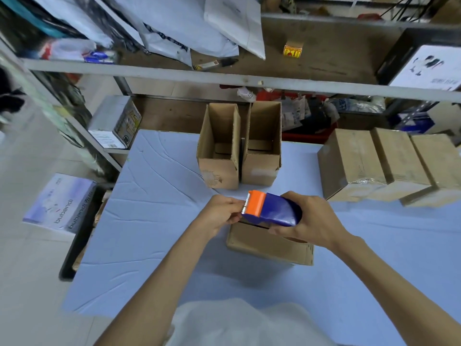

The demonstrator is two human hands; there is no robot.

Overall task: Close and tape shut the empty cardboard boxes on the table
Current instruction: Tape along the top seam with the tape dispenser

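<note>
A blue tape dispenser (274, 211) with an orange toothed cutter head is gripped in my right hand (309, 221), held just above a cardboard box (264, 243) lying on the blue-covered table (154, 221). My left hand (222, 211) pinches at the cutter end, fingers closed on the tape's edge. Two open, empty cardboard boxes (219, 148) (263, 146) stand side by side at the far middle of the table. Three closed, taped boxes (354, 163) (399, 161) (439, 166) sit in a row at the right.
A metal shelf rack (174, 73) runs behind the table, loaded with mailer bags and small items. A white printed box (114, 123) sits on a lower shelf at the left. Another white box (59, 203) rests left of the table.
</note>
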